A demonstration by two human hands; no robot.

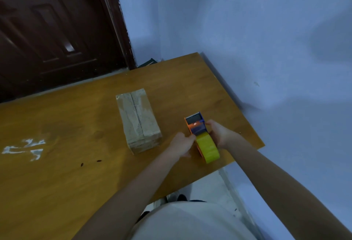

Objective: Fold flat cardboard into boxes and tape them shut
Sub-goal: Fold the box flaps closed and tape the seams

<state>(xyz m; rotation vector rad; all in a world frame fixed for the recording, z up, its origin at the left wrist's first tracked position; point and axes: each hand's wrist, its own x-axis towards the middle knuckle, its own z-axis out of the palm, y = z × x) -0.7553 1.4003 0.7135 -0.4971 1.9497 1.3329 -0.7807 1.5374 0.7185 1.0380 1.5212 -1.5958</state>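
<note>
- Your right hand (219,134) is wrapped round the far side of the orange-and-blue plastic tape dispenser (197,126), which carries a fat yellowish roll of packing tape (207,148); your left hand (181,144) has its fingers curled against the near side, seemingly pinching at the tape or the frame, though blur hides exactly which.
- The closed brown cardboard box (138,120), its top seam already under clear tape, lies on the table just left of the dispenser, not touched by either hand.
- Expect the box to be light and fairly stiff along its edges but soft across the flaps; take it by the long sides so the seam stays flat.
- The glossy tape is probably slick; the dispenser's cutter end likely has a serrated blade, so keep fingers behind it.
- The orange-brown wooden table (66,163) bears white residue patches (24,149) at the left.
- A pale blue wall (266,39) runs along its right edge; a dark wooden door (53,30) stands beyond.
</note>
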